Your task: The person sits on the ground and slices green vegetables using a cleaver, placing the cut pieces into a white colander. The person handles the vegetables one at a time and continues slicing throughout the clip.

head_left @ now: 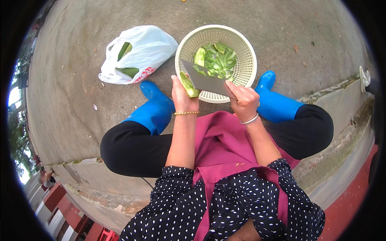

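Apron (220, 140): magenta, draped over the lap between 2 blue rubber boots (152, 110).
Right hand (245, 101): fingers wrapped round the handle of a cleaver (211, 83).
Left hand (184, 100): gripping a cut cucumber (187, 83), thumb along its left side, other fingers mostly hidden.
Cleaver blade: slanting over the colander's near-left rim; whether it touches the cucumber, I can't tell.
Colander (250, 64): round, cream, on concrete (289, 24), holding green slices (220, 64) and 1 larger piece (200, 56).
Plastic bag (155, 46): white, left of the colander, dark green vegetables (124, 51) showing through.
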Demonstrator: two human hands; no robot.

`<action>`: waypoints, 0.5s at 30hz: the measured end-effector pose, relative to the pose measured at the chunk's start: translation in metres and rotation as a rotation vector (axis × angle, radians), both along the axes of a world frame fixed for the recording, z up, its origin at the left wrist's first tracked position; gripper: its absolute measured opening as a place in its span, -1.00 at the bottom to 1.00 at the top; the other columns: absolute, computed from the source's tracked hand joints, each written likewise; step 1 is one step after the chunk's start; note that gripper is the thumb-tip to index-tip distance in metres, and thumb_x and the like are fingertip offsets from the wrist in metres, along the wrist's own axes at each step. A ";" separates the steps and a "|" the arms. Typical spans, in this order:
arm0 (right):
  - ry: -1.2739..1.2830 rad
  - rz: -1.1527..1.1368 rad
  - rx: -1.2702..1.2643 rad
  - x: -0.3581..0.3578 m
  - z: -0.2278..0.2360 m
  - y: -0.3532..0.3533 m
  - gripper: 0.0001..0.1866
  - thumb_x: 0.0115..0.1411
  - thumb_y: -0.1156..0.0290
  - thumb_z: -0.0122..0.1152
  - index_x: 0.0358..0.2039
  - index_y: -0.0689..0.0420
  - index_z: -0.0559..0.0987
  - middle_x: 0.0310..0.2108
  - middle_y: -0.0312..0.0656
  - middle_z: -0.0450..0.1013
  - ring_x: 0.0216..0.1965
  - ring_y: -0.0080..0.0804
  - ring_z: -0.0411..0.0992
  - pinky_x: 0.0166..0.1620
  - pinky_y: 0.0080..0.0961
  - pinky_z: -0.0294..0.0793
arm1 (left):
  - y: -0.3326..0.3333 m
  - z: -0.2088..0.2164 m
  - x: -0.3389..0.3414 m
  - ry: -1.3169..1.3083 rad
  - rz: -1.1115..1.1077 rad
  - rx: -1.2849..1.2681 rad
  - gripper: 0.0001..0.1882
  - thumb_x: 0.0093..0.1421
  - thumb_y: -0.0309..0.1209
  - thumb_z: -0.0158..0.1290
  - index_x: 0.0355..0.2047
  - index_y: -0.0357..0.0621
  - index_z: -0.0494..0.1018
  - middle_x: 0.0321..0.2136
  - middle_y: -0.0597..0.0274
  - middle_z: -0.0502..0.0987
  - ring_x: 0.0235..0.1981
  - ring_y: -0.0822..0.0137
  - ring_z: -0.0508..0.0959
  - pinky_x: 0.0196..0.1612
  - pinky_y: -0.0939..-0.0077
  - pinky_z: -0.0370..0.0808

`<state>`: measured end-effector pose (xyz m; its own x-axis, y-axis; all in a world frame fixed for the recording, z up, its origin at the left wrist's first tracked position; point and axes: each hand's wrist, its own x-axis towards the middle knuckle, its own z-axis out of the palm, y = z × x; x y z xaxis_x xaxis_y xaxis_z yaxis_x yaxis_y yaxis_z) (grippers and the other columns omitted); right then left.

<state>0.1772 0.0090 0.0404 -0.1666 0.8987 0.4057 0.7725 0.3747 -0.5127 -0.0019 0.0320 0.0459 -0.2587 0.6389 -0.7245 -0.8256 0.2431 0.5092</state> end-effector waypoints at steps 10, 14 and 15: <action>0.143 0.345 0.088 -0.017 0.036 -0.009 -0.63 -0.16 0.46 0.35 -0.23 0.05 0.64 -0.73 -0.38 0.20 -0.71 -0.44 0.26 -0.59 -0.46 0.18 | -0.003 -0.065 -0.040 -0.052 -0.421 0.156 -0.41 0.34 0.14 -0.34 -0.13 -0.18 0.33 -0.51 0.10 0.40 -0.50 0.19 0.42 -0.45 0.28 0.42; 0.142 0.365 0.095 -0.014 0.035 -0.008 -0.62 -0.15 0.49 0.36 -0.21 0.10 0.64 -0.74 -0.39 0.24 -0.71 -0.47 0.26 -0.59 -0.48 0.16 | -0.003 -0.055 -0.030 0.071 -0.354 0.208 -0.37 0.35 0.17 -0.38 -0.08 -0.18 0.32 -0.43 0.05 0.41 -0.47 0.17 0.43 -0.43 0.25 0.44; 0.140 0.372 0.100 -0.014 0.034 -0.008 -0.62 -0.14 0.50 0.37 -0.20 0.12 0.64 -0.74 -0.39 0.26 -0.72 -0.49 0.26 -0.59 -0.49 0.15 | -0.004 -0.061 -0.034 0.014 -0.400 0.259 -0.37 0.35 0.17 -0.39 -0.07 -0.18 0.31 -0.42 0.05 0.41 -0.47 0.17 0.43 -0.42 0.24 0.44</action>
